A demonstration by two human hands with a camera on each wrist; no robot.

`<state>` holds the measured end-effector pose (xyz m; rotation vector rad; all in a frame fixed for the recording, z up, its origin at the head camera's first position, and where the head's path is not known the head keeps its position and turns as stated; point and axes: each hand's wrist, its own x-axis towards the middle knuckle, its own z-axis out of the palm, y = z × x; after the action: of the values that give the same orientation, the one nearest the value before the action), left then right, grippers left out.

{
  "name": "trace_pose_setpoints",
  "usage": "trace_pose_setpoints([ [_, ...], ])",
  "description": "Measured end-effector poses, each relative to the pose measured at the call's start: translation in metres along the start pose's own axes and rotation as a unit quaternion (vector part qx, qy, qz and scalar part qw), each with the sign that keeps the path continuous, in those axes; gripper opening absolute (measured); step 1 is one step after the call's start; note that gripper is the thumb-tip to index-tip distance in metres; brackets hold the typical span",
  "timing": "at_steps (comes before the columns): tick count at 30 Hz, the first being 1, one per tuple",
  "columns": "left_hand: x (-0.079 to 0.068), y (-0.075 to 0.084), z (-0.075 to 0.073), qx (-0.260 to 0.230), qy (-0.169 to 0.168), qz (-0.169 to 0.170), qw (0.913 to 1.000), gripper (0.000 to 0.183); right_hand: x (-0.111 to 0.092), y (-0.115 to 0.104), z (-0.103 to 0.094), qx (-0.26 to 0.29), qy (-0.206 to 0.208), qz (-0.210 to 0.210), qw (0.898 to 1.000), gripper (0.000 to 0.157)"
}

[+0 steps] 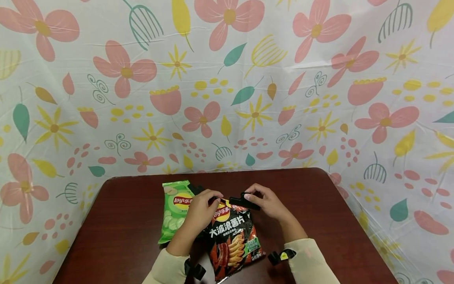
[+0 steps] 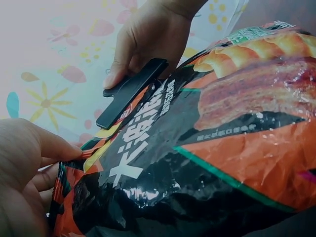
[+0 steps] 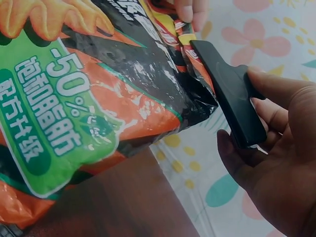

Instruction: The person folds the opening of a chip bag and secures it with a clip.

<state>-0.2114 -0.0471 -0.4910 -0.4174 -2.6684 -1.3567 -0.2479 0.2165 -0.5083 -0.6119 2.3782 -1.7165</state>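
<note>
A black and orange chip bag point(image 1: 232, 240) leans up from the table between both hands. My left hand point(image 1: 201, 209) pinches its top left edge, thumb against fingers, as the left wrist view shows at the folded rim. With thumb and fingers, my right hand point(image 1: 267, 203) holds a black bag clip point(image 3: 232, 94) at the top right edge of the bag. The clip lies along the folded rim in the left wrist view; whether it bites on the foil I cannot tell. Partly behind my left hand lies a green chip bag point(image 1: 173, 217).
The dark red wooden table point(image 1: 124, 221) carries everything. Something black point(image 1: 196, 189) shows behind the green bag, mostly hidden. A white object point(image 1: 205, 268), partly covered, is under the black bag's lower left. Floral cloth point(image 1: 227, 86) hangs behind the table and at both sides.
</note>
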Motion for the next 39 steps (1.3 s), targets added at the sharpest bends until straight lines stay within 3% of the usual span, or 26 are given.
trace_pose_setpoints([
  [26, -0.001, -0.001, -0.001, 0.006, 0.008, 0.01, 0.9999, 0.015, 0.001, 0.005, 0.02, 0.031, 0.011, -0.012, 0.999, 0.018],
  [39, -0.003, 0.001, 0.0, -0.003, 0.013, 0.015, 0.9998, 0.011, 0.001, 0.001, 0.029, 0.025, 0.027, 0.016, 0.999, 0.017],
])
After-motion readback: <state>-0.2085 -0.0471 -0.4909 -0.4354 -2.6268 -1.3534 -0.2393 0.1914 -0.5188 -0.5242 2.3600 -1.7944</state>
